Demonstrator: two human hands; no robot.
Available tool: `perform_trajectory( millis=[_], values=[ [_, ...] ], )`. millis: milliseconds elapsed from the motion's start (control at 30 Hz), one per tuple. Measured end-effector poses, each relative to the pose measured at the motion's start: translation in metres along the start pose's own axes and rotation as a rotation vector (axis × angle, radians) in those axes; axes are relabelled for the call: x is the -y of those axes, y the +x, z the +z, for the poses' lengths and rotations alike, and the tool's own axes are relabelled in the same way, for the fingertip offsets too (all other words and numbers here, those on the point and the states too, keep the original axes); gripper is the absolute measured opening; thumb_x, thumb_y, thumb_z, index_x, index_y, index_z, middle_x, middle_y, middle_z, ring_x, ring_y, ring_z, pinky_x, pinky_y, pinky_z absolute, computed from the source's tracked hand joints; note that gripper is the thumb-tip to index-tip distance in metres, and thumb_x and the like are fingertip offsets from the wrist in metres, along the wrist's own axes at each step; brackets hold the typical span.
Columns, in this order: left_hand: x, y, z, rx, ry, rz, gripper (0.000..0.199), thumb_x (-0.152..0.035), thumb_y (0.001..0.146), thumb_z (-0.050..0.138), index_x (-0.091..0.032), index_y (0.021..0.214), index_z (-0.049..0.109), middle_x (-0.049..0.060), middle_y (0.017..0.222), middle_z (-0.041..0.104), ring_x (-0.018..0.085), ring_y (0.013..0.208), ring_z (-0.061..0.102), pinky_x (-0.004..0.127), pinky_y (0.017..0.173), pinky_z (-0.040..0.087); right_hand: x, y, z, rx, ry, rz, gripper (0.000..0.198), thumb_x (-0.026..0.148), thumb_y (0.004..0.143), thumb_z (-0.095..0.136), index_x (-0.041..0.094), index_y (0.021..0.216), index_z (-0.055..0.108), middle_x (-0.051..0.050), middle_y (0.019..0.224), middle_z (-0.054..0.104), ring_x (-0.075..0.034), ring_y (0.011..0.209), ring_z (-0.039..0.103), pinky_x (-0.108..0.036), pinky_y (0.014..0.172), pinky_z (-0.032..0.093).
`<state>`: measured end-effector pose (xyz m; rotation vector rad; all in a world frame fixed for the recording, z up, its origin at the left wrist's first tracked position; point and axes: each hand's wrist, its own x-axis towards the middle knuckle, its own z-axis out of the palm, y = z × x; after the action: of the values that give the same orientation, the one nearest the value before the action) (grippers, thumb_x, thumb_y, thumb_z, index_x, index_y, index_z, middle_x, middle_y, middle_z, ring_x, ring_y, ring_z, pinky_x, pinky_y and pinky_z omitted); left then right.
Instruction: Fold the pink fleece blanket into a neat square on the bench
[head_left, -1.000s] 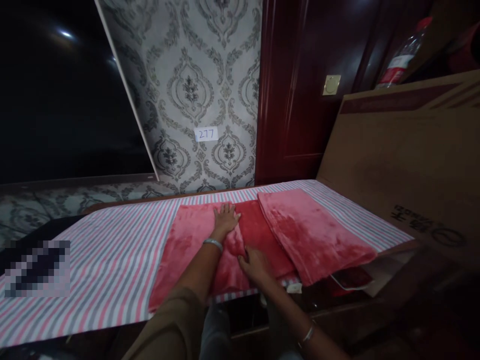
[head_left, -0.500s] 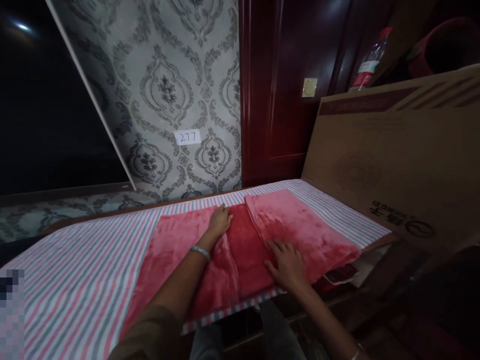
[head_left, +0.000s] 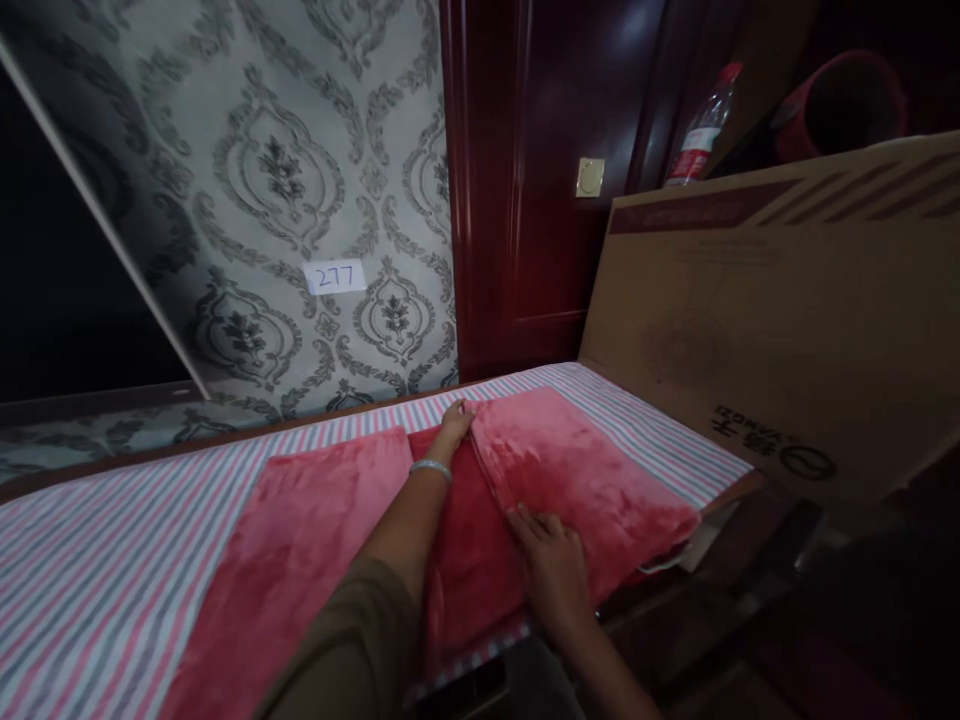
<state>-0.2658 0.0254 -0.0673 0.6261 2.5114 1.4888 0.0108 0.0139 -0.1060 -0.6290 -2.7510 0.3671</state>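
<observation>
Right hand: lies along the near stretch of the right flap's left edge, fingers extended; cannot tell whether the thumb grips beneath.
Red plush cloth: on the striped tablecloth, side flaps folded inward — best smoothed lightly, without dragging the layer below.
Left hand: fingertips pinched closed on the flap's far corner — even tension at both ends should straighten that edge.

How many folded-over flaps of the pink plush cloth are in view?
2: the left flap, partly behind the left arm; the right flap, with the left hand at its far corner and right hand on its edge. Others may be hidden beneath.
</observation>
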Motion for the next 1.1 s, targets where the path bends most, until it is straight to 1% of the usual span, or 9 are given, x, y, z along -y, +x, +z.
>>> perform_trajectory(
  millis=[100,200,467,533,600,700,833,967,1100],
  values=[
    [-0.002,0.004,0.004,-0.079,0.133,-0.004,0.032,-0.025,0.092,0.052,-0.020,0.121,0.064,0.010,0.110,0.073,0.024,0.101,0.069,0.035,0.084,0.055,-0.002,0.002,-0.007,0.018,0.044,0.004,0.059,0.007,0.088,0.040,0.032,0.138,0.060,-0.003,0.137,0.062,-0.024,0.117,0.057,-0.037,0.092,0.042],
    [0.000,0.003,0.003,-0.140,0.259,0.001,0.036,-0.020,0.090,0.048,-0.022,0.125,0.060,0.011,0.127,0.067,0.027,0.116,0.064,0.039,0.093,0.051,-0.003,0.003,-0.010,-0.029,0.110,0.031,0.057,0.007,0.090,0.037,0.031,0.134,0.063,-0.005,0.124,0.070,-0.022,0.108,0.062,-0.033,0.088,0.044],
    [-0.012,-0.001,-0.007,-0.072,0.506,0.019,0.042,-0.027,0.084,0.059,-0.013,0.123,0.061,0.021,0.126,0.064,0.034,0.110,0.065,0.042,0.087,0.054,0.001,-0.001,-0.012,0.082,0.078,-0.040,0.057,0.011,0.087,0.046,0.031,0.140,0.058,-0.003,0.143,0.057,-0.025,0.126,0.052,-0.039,0.099,0.042],
    [-0.022,-0.006,-0.008,-0.105,0.543,0.103,0.049,-0.026,0.086,0.056,-0.016,0.135,0.055,0.019,0.143,0.053,0.033,0.127,0.056,0.043,0.101,0.049,0.000,-0.002,-0.022,0.092,0.104,-0.069,0.050,0.015,0.089,0.048,0.031,0.135,0.062,-0.003,0.137,0.062,-0.025,0.122,0.055,-0.037,0.097,0.043],
    [-0.029,-0.013,-0.007,-0.084,0.604,0.302,0.054,-0.028,0.090,0.052,-0.022,0.144,0.047,0.011,0.157,0.040,0.030,0.143,0.037,0.042,0.116,0.034,-0.003,-0.001,-0.033,0.052,0.125,-0.085,0.042,0.022,0.093,0.047,0.030,0.130,0.066,-0.006,0.129,0.067,-0.025,0.117,0.058,-0.037,0.098,0.043],
    [-0.029,-0.022,-0.003,0.028,0.702,0.444,0.052,-0.037,0.093,0.051,-0.025,0.144,0.049,0.008,0.158,0.039,0.029,0.148,0.029,0.046,0.120,0.026,-0.011,0.001,-0.037,-0.041,0.107,-0.078,0.044,0.033,0.097,0.046,0.029,0.140,0.058,-0.006,0.143,0.057,-0.029,0.135,0.045,-0.048,0.113,0.030],
    [-0.013,-0.024,0.000,0.018,0.693,0.252,0.046,-0.035,0.098,0.040,-0.018,0.138,0.055,0.016,0.138,0.059,0.030,0.129,0.054,0.044,0.105,0.044,-0.022,-0.001,-0.021,0.064,0.082,-0.091,0.057,0.047,0.096,0.049,0.032,0.150,0.043,-0.003,0.158,0.038,-0.031,0.149,0.023,-0.059,0.119,0.010],
    [-0.005,-0.014,0.000,-0.081,0.648,0.177,0.052,-0.030,0.099,0.032,-0.013,0.145,0.047,0.018,0.140,0.057,0.030,0.131,0.052,0.041,0.105,0.044,-0.025,-0.004,-0.009,0.073,0.052,-0.100,0.059,0.052,0.096,0.048,0.031,0.151,0.043,-0.004,0.159,0.035,-0.030,0.151,0.019,-0.058,0.120,0.006],
    [-0.008,0.006,-0.002,-0.057,0.619,0.091,0.050,-0.039,0.092,0.049,-0.017,0.136,0.057,0.017,0.129,0.066,0.035,0.127,0.055,0.045,0.100,0.047,-0.025,-0.005,-0.009,0.067,0.075,-0.097,0.058,0.053,0.096,0.048,0.032,0.150,0.044,-0.004,0.159,0.035,-0.030,0.151,0.020,-0.059,0.120,0.007]
  ],
)
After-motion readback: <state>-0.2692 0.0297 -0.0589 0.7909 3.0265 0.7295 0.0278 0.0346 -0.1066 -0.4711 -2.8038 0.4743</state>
